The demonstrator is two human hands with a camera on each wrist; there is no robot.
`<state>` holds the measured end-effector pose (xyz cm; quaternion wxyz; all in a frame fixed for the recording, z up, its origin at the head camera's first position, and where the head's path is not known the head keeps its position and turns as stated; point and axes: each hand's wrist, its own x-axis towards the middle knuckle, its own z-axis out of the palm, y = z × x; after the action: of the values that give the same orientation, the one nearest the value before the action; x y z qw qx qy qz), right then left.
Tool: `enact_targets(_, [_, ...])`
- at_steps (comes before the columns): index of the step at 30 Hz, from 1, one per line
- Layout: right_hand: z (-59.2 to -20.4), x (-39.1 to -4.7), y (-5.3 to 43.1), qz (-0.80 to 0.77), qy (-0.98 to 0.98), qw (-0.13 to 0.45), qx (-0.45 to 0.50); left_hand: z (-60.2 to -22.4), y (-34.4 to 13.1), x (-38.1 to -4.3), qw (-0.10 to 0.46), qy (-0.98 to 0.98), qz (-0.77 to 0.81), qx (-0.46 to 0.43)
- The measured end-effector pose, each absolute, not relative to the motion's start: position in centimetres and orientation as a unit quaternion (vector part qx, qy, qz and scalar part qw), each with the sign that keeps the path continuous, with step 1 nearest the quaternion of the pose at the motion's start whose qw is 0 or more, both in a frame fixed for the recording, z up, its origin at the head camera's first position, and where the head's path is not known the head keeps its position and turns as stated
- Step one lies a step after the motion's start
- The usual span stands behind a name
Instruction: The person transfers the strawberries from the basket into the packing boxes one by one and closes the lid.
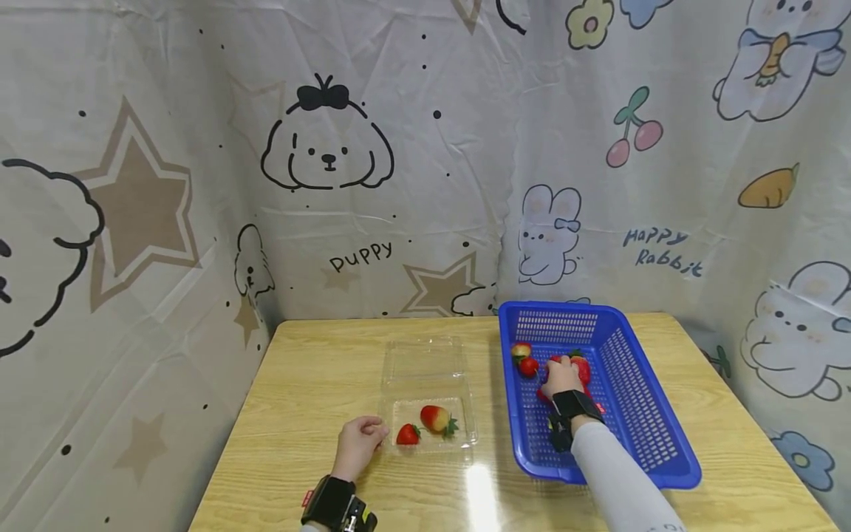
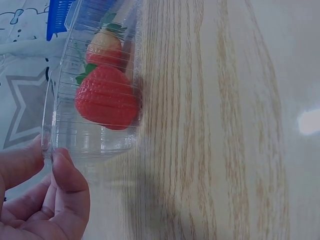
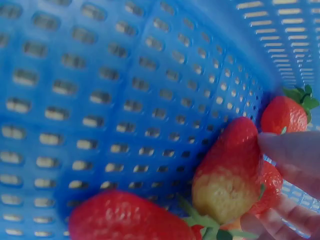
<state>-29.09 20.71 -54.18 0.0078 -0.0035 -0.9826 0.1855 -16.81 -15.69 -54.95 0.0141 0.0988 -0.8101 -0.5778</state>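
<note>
My left hand [image 1: 359,443] pinches the near left corner of a clear plastic clamshell box [image 1: 425,358] between thumb and fingers, at the rim [image 2: 47,135]. The box lies with its lid folded back. Inside it are a red strawberry [image 1: 408,434] and a larger red-and-yellow strawberry [image 1: 436,419]. My right hand [image 1: 562,378] reaches down into a blue plastic basket [image 1: 515,436] among several strawberries. In the right wrist view, thumb and fingers lie around a red strawberry with a pale end [image 3: 227,175]; part of the fingers is hidden behind it.
More strawberries lie in the basket: a red one [image 1: 528,367] by its left wall, another [image 3: 125,217] near the wrist camera. The basket's walls stand tall around my right hand. Wooden table [image 1: 319,369] lies under everything, with a printed curtain [image 1: 425,185] behind.
</note>
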Motion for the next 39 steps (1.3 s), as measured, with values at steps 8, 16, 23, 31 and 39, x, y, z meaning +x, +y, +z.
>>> enact_targets(8, [-53.4,-28.3,21.3,0.206,-0.978,-0.009,-0.033,-55.1,-15.7,-16.9,0.017,-0.81,-0.578,0.095])
enact_targets(16, [-53.9,-28.5,22.3,0.232,-0.971,-0.035,-0.045,-54.9,-15.7,-16.8,0.014,-0.81,-0.577,0.105])
enact_targets(23, [-54.0,-29.0,23.0,0.222,-0.975,0.009,0.02,-55.1,-15.7,-16.9,0.014,-0.809,-0.578,0.105])
enact_targets(31, [-50.2,-29.5,22.9,0.222,-0.973,-0.058,0.028,-55.1,-15.7,-17.0,0.016,-0.809,-0.578,0.102])
enact_targets(39, [-43.9,-29.1,21.1,0.22,-0.969,-0.096,0.062,-55.0,-15.6,-17.0,0.014,-0.81,-0.577,0.102])
